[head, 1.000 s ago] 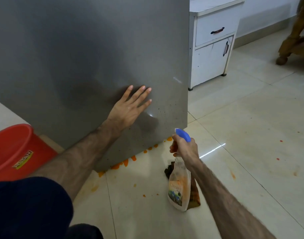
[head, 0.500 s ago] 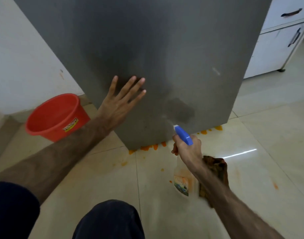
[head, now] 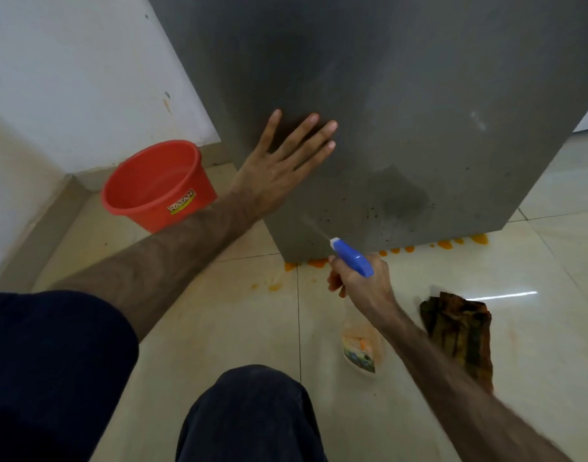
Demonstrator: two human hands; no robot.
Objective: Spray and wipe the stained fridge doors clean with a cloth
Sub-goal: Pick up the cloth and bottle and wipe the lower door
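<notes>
Right hand (head: 362,288) grip: fingers wrapped closed around the neck of the spray bottle (head: 361,345), blue trigger head (head: 352,256) on top, white nozzle aimed up and left at the lower part of the fridge door (head: 419,111). A faint streak of mist shows between nozzle and door. Bottle body hangs below the wrist, translucent, with an orange tint and a printed label; partly hidden by the forearm.

Left hand (head: 279,168): open, fingers spread, palm flat against the door near its left edge. Holds nothing; looks like a brace.

Cloth (head: 459,331): dark, brown-and-green, crumpled on the floor just right of the right forearm, near the bottle, not touched by either hand. Judgement: soft, limp, light; will drape and bunch, so best gathered into the palm rather than pinched at a corner. Likely damp or soiled, cannot confirm.

Bottle, judgement: light plastic, rigid at the neck, possibly slick if wet; the neck hold under the trigger is the sensible one.

Door: grey, smooth, hard. Dark specks scattered over the lower area, plus a darker patch ahead of the nozzle. Orange spill (head: 446,244) lines the floor along the fridge base, with smaller drops on the tiles nearer the knee (head: 252,411).

Red bucket (head: 156,185) stands on the floor left of the fridge, against the wall corner, well apart from the cloth.
</notes>
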